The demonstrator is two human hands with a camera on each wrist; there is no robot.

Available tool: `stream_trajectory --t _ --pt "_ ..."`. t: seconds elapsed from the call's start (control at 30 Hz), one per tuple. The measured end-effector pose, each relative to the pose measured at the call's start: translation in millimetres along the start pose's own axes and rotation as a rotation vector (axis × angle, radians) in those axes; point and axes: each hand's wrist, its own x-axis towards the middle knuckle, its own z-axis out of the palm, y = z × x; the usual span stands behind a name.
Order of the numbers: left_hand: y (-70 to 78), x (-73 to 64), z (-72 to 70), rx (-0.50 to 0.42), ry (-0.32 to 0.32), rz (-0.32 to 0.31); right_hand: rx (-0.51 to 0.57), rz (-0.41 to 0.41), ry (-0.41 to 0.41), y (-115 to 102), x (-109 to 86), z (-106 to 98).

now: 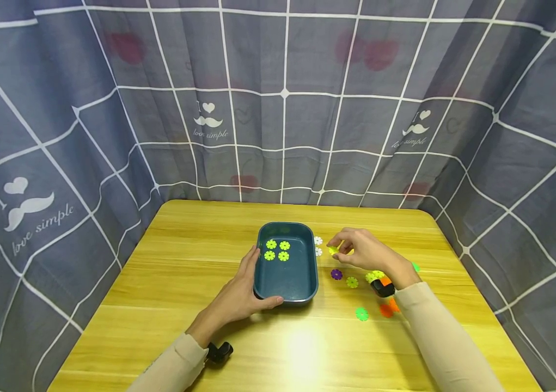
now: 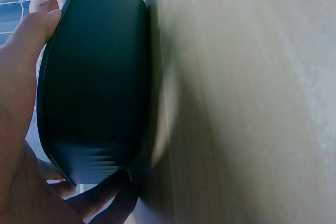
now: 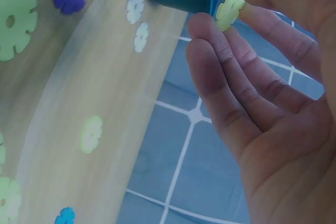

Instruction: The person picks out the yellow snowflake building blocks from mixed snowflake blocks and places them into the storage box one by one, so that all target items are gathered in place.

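We found the yellow notched disc [image 1: 333, 250] pinched near its edge by the right hand [image 1: 362, 248], thumb and finger only slightly parted, above the table [image 1: 199, 234] to the right of the dark blue-green tray [image 1: 289, 280], which the left hand [image 1: 240, 288] gripped by rim and side. We judged the disc light, fairly stiff, hardly fragile, possibly slick, best taken by opposite edges. It looked thin and flat, with slots around its margin

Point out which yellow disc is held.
The yellow disc pinched by the right hand; the other yellow discs lie in the tray or on the table.
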Motion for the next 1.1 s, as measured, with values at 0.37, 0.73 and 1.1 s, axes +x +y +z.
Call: stream_trajectory --t 0.37,0.73,1.1 --pt "-4.6 -0.9 -0.7 0.023 -0.003 0.020 0.012 -0.044 -0.005 -15.1 9.6 -1.0" --pt "-10.6 -0.2 -13.4 0.108 -0.060 0.060 0.009 -0.069 -0.016 -25.3 15.9 -0.1" --pt "-18.7 1.8 -23.4 0.143 -0.083 0.139 -0.006 -0.083 -0.054 -32.0 25.9 1.8"
